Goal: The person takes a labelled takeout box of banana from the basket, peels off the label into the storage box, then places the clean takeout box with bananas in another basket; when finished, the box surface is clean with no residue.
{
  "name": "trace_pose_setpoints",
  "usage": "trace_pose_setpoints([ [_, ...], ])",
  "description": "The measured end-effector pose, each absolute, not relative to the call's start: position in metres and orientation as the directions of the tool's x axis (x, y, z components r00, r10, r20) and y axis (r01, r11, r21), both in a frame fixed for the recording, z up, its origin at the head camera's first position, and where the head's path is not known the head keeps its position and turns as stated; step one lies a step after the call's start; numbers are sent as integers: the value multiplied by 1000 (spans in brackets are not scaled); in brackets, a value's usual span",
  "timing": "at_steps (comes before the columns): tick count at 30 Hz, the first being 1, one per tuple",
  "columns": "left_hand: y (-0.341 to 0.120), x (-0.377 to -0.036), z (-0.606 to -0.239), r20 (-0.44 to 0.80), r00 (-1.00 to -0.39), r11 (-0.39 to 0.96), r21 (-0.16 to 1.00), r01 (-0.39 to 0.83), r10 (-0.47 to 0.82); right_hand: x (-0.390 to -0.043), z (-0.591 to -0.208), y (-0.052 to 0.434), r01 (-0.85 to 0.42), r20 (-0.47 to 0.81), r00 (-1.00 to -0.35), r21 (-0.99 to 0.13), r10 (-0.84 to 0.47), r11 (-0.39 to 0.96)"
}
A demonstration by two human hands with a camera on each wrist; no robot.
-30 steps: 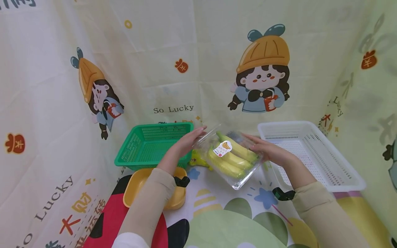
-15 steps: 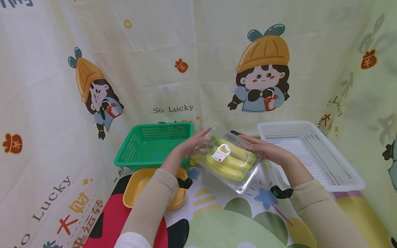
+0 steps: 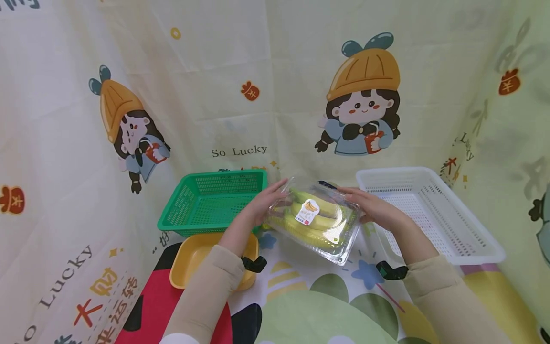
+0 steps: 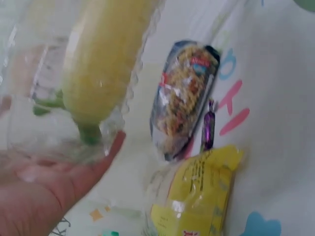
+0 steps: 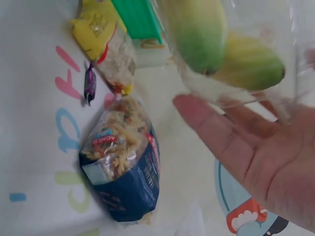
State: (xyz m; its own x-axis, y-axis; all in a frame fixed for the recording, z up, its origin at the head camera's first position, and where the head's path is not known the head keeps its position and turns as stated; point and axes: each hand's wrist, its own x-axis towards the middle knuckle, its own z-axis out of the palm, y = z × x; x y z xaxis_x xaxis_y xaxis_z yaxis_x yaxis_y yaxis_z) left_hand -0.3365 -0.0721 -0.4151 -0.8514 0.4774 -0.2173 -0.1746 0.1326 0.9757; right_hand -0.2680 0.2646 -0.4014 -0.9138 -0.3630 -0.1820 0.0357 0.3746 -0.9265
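Note:
A clear plastic box of bananas, with a round-topped white label on its lid, is held tilted above the table. My left hand holds its left end, and my right hand holds the right end. In the left wrist view the banana box rests against the left hand, stem ends toward the palm. In the right wrist view the right hand supports the box's other end.
Beneath lie a bag of pasta-like food, a small purple-wrapped candy and a yellow snack bag. A green basket and yellow tray stand left. A white basket stands right.
The banana box has shifted slightly left and its angle has changed a little, with both hands keeping hold of it. The baskets and tray stay where they were.

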Motion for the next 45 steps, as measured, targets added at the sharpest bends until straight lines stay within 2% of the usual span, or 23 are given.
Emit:
trace_pose_setpoints([
  [8, -73, -317, -417, -180, -945, 45, 984, -174, 274, -261, -407, 253, 117, -191, -949, -952, -250, 284],
  [17, -65, -290, -425, -147, -980, -81, 984, -158, 132, -260, -414, 239, 120, -170, -961, -967, -216, 227],
  [23, -62, -280, -429, -120, -984, -82, 988, -132, 132, -261, -418, 238, 117, -157, -971, -969, -178, 217],
  [33, -68, -285, -452, -73, -980, -115, 989, -96, 184, -256, -427, 239, 130, -171, -973, -961, -154, 243],
  [40, -60, -281, -467, -129, -987, -99, 986, -138, 92, -255, -442, 237, 53, -102, -987, -934, -123, 353],
  [45, -56, -278, -478, -144, -986, -101, 983, -152, 83, -259, -463, 233, -24, 4, -996, -971, -86, 236],
])
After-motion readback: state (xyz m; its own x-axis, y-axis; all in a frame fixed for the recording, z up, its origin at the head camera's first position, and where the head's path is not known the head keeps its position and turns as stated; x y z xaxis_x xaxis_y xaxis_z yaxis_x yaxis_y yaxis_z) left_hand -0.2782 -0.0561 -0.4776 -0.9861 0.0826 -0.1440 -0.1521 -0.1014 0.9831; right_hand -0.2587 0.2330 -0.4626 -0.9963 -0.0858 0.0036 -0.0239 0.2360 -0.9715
